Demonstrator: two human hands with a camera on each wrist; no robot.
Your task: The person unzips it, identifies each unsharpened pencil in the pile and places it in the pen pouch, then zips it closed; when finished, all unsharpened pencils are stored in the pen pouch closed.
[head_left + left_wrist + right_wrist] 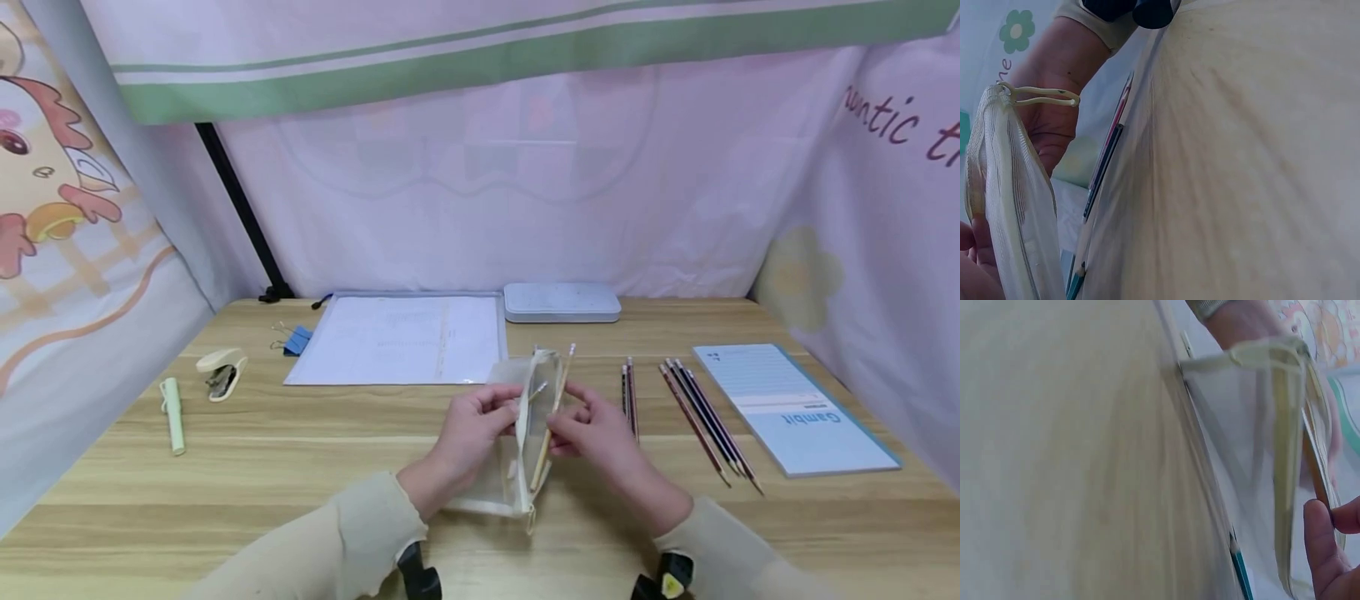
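Note:
A pale mesh zip pouch point(517, 450) stands on edge over the near middle of the table, its mouth parted. My left hand point(468, 433) grips one side of the mouth between thumb and fingers. Opposite it, my right hand point(600, 429) pinches a yellow pencil point(561, 383), which slants down into the mouth, white-tipped end up. In the right wrist view, thumb and finger press on the pencil's shaft point(1315, 465) beside the zip edge. A cord loop point(1047, 97) hangs from the pouch's end in the left wrist view. Another thin, light-tipped item point(538, 389) shows in the mouth.
Several dark and red pencils point(708, 421) lie right of my hands, left of a blue notepad point(795, 408). A clear folder with white paper point(397, 337) and a pale case point(562, 302) lie behind. Leftward are blue binder clips point(297, 340), a stapler point(222, 371) and a green pen point(172, 417).

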